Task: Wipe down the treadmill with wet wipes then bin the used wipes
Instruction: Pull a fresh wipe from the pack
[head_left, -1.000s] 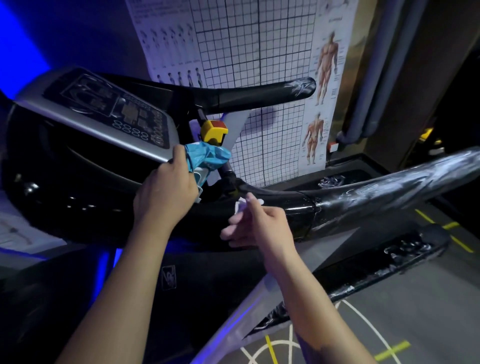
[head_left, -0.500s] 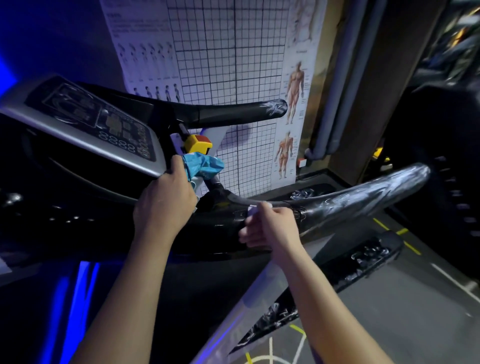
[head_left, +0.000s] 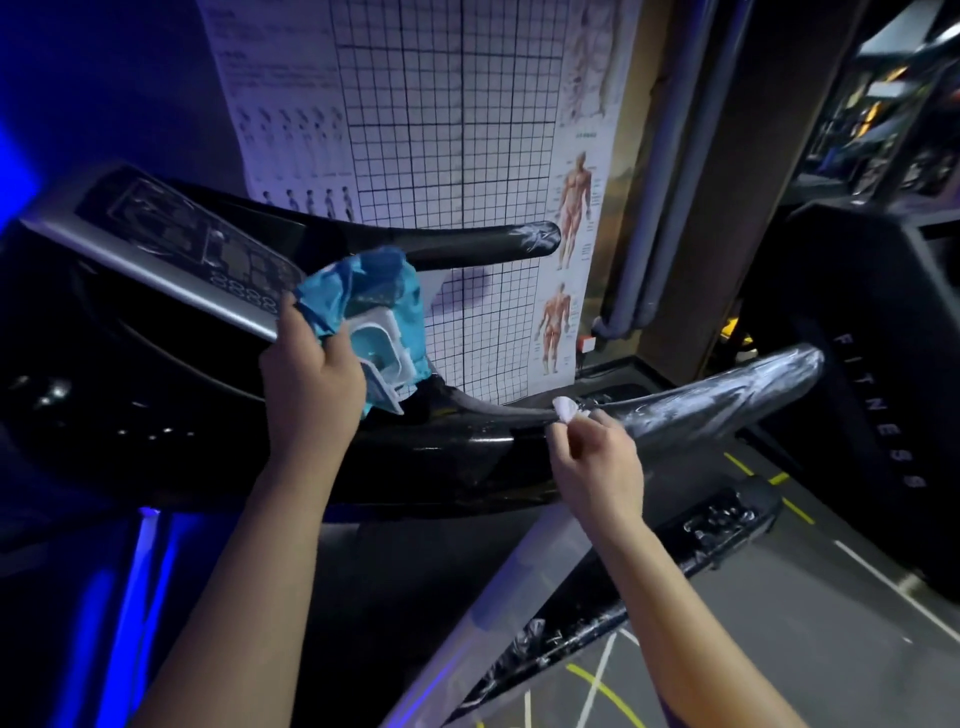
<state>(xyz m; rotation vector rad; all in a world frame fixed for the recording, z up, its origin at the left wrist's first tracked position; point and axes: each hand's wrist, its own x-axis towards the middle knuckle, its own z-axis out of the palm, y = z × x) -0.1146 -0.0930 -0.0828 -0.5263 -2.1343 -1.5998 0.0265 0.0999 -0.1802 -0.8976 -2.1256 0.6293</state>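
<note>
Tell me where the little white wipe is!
In the head view, the white wipe is just right of centre, pinched in the right hand at the treadmill's right handrail.

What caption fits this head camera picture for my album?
Right hand pinches a wipe at the handrail; left hand holds the wipe pack.

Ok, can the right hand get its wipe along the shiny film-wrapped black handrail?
Probably yes. The right hand pinches a small crumpled white wipe at the film-wrapped black handrail, and nothing blocks the stretch towards its free end.
</note>
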